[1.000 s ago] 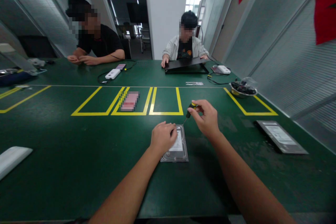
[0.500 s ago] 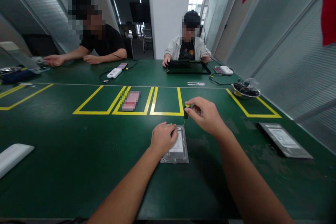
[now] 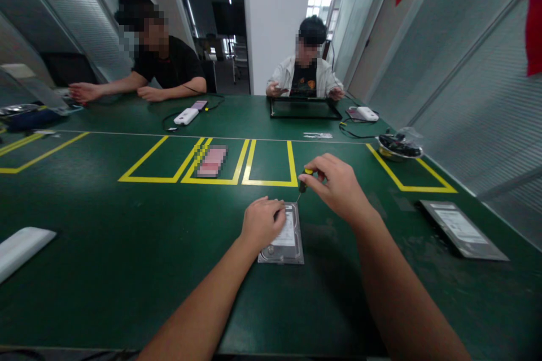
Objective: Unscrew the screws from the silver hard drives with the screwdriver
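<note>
A silver hard drive [image 3: 288, 242] lies flat on the green table [image 3: 105, 237] in front of me. My left hand [image 3: 262, 223] rests on its left half, fingers curled down onto its top, holding it in place. My right hand [image 3: 339, 186] pinches the black and yellow handle of a small screwdriver [image 3: 303, 181], which stands nearly upright with its thin tip at the drive's far right corner.
A flat grey panel [image 3: 463, 228] lies to the right and a metal bowl [image 3: 400, 146] of dark parts further back. Yellow taped boxes [image 3: 271, 183] mark the middle. A white object [image 3: 21, 245] sits far left. Two people sit opposite, one at a black tray [image 3: 305, 115].
The screwdriver handle has tilted slightly in my right fingers while its tip stays at the drive's corner. The person at the far left stretched an arm out along the table. The other lifted both hands.
</note>
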